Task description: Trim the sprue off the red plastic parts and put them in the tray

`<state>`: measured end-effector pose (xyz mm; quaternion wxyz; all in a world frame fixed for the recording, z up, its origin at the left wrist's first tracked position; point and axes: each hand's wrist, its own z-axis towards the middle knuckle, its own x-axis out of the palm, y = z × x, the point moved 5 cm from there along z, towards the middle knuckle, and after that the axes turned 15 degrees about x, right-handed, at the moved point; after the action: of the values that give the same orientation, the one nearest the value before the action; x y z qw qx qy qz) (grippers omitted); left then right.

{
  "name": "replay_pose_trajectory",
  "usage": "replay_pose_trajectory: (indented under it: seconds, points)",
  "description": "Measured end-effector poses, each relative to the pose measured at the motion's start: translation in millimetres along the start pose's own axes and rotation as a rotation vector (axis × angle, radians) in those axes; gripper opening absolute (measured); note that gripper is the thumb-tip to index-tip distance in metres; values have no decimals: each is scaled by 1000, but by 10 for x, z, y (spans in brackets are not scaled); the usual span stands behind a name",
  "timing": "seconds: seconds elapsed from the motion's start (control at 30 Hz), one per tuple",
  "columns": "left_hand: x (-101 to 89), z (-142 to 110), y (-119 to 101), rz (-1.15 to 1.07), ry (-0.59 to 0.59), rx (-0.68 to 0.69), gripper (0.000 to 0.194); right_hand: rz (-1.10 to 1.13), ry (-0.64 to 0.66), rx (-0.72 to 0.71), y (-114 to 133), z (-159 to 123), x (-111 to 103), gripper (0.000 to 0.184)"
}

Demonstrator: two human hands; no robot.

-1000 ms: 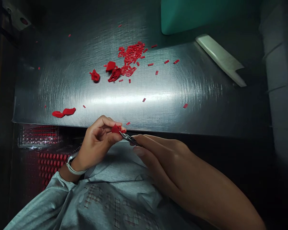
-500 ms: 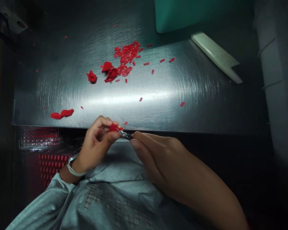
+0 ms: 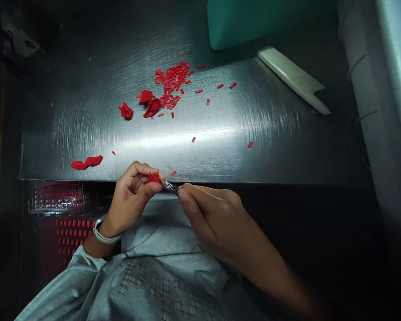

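Just off the table's front edge, my left hand (image 3: 130, 189) pinches a small red plastic-looking piece (image 3: 154, 177) between thumb and fingers. My right hand (image 3: 214, 209) is closed around a small hand tool (image 3: 169, 186) with silver jaws, which looks like nippers or pliers; its handles are mostly hidden in my fist. The jaws' tips meet the red piece beside my left fingertips. One small red chip (image 3: 174, 173) lies on the table just beyond the tool.
On the metal table (image 3: 147, 145) lie a heap of red chips (image 3: 175, 78), crumpled red pieces (image 3: 152, 108) and two joined red parts (image 3: 93, 160). A pale notched strip (image 3: 292, 80) and a green bin (image 3: 234, 26) are at the back right. Clear trays (image 3: 58, 196) with red parts sit below, left.
Both hands have shifted slightly left with the red piece and the tool. The red piece is turned a little in my left fingers. The whole view has also moved slightly.
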<state>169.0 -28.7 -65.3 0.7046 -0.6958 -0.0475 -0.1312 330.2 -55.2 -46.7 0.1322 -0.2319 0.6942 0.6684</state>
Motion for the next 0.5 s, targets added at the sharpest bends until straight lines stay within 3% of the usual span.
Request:
replay_pose_trajectory:
  seconds: [0.1,0.17,0.4,0.5]
  points:
    - [9,22,-25,9,46,61,29,80,16,-10,21,-13,-47,45]
    - [20,32,-58,12,96,142,26,19,18,-36,51,-44,-83,43]
    - [-78,17,-265,273,199,699,19,-228,-57,-172,157,-162,-200,37]
    - [-130,40,-318,328,267,823,11,-241,-51,-206,160,-200,-224,29]
